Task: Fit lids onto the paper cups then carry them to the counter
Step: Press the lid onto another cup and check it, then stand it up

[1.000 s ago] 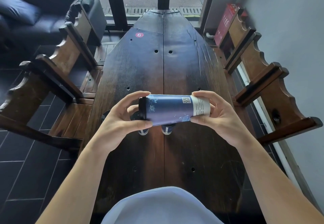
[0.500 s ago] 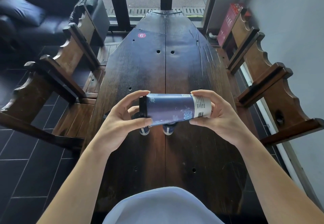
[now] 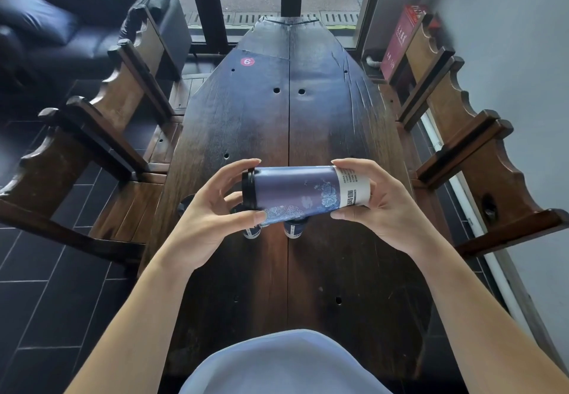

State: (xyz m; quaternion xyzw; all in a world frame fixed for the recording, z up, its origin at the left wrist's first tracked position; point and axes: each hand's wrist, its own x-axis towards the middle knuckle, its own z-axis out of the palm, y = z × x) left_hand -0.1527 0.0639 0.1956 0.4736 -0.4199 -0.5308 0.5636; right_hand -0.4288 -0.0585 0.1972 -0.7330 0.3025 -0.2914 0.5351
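A tall blue paper cup [image 3: 301,195] with a floral print and a white base band lies on its side in the air above the dark wooden table [image 3: 326,122]. A black lid [image 3: 247,191] sits on its left end. My left hand [image 3: 212,218] grips the lid end with fingers and thumb curled round it. My right hand [image 3: 378,208] holds the white base end. Under the held cup, two more blue cups [image 3: 294,229] stand on the table, mostly hidden. A dark round shape [image 3: 186,204] shows by my left wrist; what it is cannot be told.
Heavy wooden chairs flank the table, on the left [image 3: 101,135] and on the right [image 3: 462,135]. A black sofa [image 3: 77,33] stands at the far left. A red number sticker [image 3: 248,61] marks the table's far end. A grey wall [image 3: 523,70] is on the right.
The cup has turned about its long axis between my hands: the printed code has rolled out of view and the flower pattern now faces up. Both hands stay in place.
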